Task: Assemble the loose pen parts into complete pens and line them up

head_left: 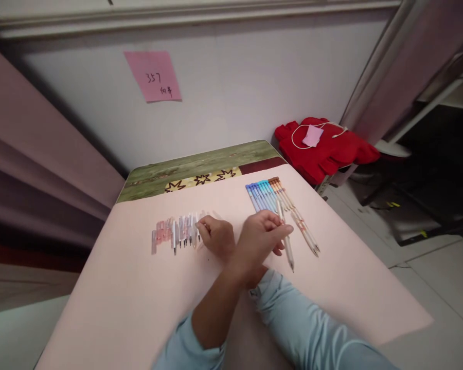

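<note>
My forearms cross over the table. My left hand (260, 234), on the right side, is closed round a pale, clear-barrelled pen (289, 252), its tip pointing down toward me. Just beyond it lies a row of capped pens: blue ones (259, 197), light blue ones (268, 191) and brown-topped ones (280, 190). Two more pale pens (305, 230) lie beside that hand. My right hand (218, 235), on the left side, has its fingers pinched at the end of a row of white pen pieces with dark tips (184, 230); what they grip is unclear. Pinkish clear pieces (163, 232) continue that row leftward.
A pale pink sheet (119, 288) covers most of the table, with a green patterned strip (204, 159) at its far edge. A red cloth bundle (327, 149) with a white cable sits beyond the right corner. A pink note (154, 77) is on the wall.
</note>
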### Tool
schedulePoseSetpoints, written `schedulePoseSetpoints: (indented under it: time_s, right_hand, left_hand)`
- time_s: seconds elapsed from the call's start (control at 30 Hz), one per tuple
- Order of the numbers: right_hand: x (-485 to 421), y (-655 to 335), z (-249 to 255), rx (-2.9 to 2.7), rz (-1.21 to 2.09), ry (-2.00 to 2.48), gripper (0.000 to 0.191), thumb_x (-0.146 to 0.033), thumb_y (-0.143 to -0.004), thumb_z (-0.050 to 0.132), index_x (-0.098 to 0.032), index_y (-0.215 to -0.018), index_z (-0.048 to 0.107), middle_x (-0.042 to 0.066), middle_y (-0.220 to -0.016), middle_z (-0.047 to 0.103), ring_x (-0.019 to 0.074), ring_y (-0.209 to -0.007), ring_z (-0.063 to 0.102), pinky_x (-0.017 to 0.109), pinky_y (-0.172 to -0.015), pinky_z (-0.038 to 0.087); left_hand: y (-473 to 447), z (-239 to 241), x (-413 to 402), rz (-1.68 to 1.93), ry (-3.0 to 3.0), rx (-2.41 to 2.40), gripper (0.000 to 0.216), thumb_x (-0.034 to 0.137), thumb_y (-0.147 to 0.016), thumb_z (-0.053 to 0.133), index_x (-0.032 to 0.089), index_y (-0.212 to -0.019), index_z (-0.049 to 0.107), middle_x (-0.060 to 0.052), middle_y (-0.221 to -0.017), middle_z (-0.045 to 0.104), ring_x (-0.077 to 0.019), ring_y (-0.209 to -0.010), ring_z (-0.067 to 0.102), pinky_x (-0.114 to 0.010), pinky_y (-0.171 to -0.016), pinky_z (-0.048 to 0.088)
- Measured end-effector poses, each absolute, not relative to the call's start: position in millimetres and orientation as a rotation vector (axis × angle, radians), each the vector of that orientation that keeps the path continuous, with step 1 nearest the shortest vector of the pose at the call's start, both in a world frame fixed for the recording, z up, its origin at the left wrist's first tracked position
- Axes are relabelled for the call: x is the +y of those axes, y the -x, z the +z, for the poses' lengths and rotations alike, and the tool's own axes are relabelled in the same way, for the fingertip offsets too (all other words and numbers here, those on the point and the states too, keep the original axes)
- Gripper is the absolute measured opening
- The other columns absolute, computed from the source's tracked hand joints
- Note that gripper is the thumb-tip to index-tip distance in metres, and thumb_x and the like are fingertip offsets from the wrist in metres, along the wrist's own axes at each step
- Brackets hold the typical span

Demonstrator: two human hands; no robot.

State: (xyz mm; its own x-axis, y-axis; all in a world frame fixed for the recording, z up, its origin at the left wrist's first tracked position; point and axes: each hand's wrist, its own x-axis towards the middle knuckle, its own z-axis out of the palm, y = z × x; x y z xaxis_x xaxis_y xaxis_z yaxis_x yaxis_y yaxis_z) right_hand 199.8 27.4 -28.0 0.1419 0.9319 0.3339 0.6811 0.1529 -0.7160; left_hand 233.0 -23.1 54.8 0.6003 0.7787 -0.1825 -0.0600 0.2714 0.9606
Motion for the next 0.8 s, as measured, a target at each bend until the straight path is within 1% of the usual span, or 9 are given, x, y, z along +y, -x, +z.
schedulePoseSetpoints:
  time_s: [0.03,0.1,0.17,0.23,0.33,0.47,0.6,0.7,0.8]
  right_hand:
    - [28.0,-200.0,-27.0,-1.605,0.38,1.592,0.025,-0.035,-0.097,0.047,-0.025,-0.091,0.069,-0.001,-0.073,0.071,0.0144,-0.069,0.064,0.022,-0.064,0.039]
    - [29.3,-200.9,-25.2,-1.613,0.389,1.594,0.024,-0.036,-0.097,0.049,-0.025,-0.091,0.069,-0.001,-0.076,0.073,0.0145,-0.071,0.066,0.022,-0.065,0.038]
    - [30.3,-201.9,-23.9,-1.624,0.398,1.6,0.024,-0.037,-0.097,0.05,-0.025,-0.091,0.069,-0.001,-0.078,0.074,0.0147,-0.074,0.067,0.022,-0.065,0.038]
    - [30.6,-202.8,-23.0,-1.624,0.408,1.612,0.024,-0.038,-0.097,0.05,-0.026,-0.092,0.07,-0.001,-0.079,0.074,0.0151,-0.075,0.067,0.023,-0.065,0.038]
    - [30.3,-203.3,-21.4,-1.625,0.426,1.624,0.023,-0.038,-0.097,0.051,-0.026,-0.093,0.07,-0.001,-0.08,0.075,0.0155,-0.075,0.068,0.023,-0.065,0.038]
    - [30.6,-203.8,-19.7,-1.613,0.447,1.632,0.022,-0.039,-0.096,0.052,-0.027,-0.095,0.07,-0.001,-0.081,0.075,0.0156,-0.075,0.068,0.023,-0.064,0.039]
    - [31.7,-203.9,-22.2,-1.602,0.446,1.614,0.022,-0.038,-0.096,0.052,-0.027,-0.094,0.07,-0.001,-0.08,0.075,0.016,-0.075,0.068,0.023,-0.065,0.039]
    - [30.0,-203.1,-27.7,-1.593,0.446,1.57,0.022,-0.035,-0.096,0.051,-0.025,-0.092,0.07,0.0,-0.078,0.075,0.0161,-0.073,0.068,0.023,-0.065,0.039]
    - [28.0,-202.6,-34.7,-1.566,0.446,1.526,0.024,-0.036,-0.095,0.05,-0.024,-0.09,0.071,0.001,-0.071,0.072,0.0164,-0.067,0.065,0.023,-0.063,0.038]
  left_hand:
    - [-248.7,42.5,-23.1,0.588,-1.165,0.786,0.033,0.034,-0.063,0.084,0.018,-0.066,0.056,0.002,-0.044,0.057,-0.0122,-0.035,0.053,-0.02,-0.033,0.042]
    - [-273.2,16.9,-19.9,0.518,-1.172,0.899,0.034,0.031,-0.061,0.085,0.018,-0.061,0.053,0.002,-0.04,0.055,-0.0127,-0.032,0.052,-0.02,-0.033,0.042]
    - [-289.8,-5.2,-15.3,0.405,-1.178,0.995,0.036,0.028,-0.061,0.084,0.019,-0.053,0.051,-0.001,-0.038,0.055,-0.016,-0.031,0.053,-0.024,-0.032,0.043]
    - [-301.4,-21.1,-11.2,0.299,-1.207,1.027,0.04,0.028,-0.061,0.082,0.019,-0.043,0.048,-0.006,-0.035,0.055,-0.0192,-0.031,0.055,-0.026,-0.032,0.044]
    - [-313.8,-35.6,-6.7,0.283,-1.202,0.988,0.041,0.027,-0.056,0.083,0.02,-0.037,0.048,-0.008,-0.033,0.054,-0.0216,-0.03,0.055,-0.027,-0.032,0.043]
    - [-324.9,-43.5,-3.8,0.282,-1.226,1.038,0.041,0.029,-0.055,0.083,0.021,-0.035,0.048,-0.008,-0.031,0.051,-0.0213,-0.028,0.052,-0.03,-0.031,0.043]
    - [-330.4,-41.1,-7.3,0.274,-1.242,1.083,0.045,0.035,-0.06,0.082,0.02,-0.037,0.047,-0.008,-0.035,0.054,-0.0212,-0.034,0.055,-0.034,-0.039,0.049]
    - [-330.5,-35.6,-12.2,0.256,-1.253,1.103,0.048,0.04,-0.064,0.082,0.021,-0.04,0.045,-0.005,-0.034,0.05,-0.0196,-0.035,0.054,-0.035,-0.042,0.049]
    - [-321.2,-24.6,-15.4,0.194,-1.312,1.12,0.042,0.039,-0.066,0.081,0.019,-0.045,0.051,-0.005,-0.036,0.051,-0.0199,-0.039,0.057,-0.034,-0.047,0.05]
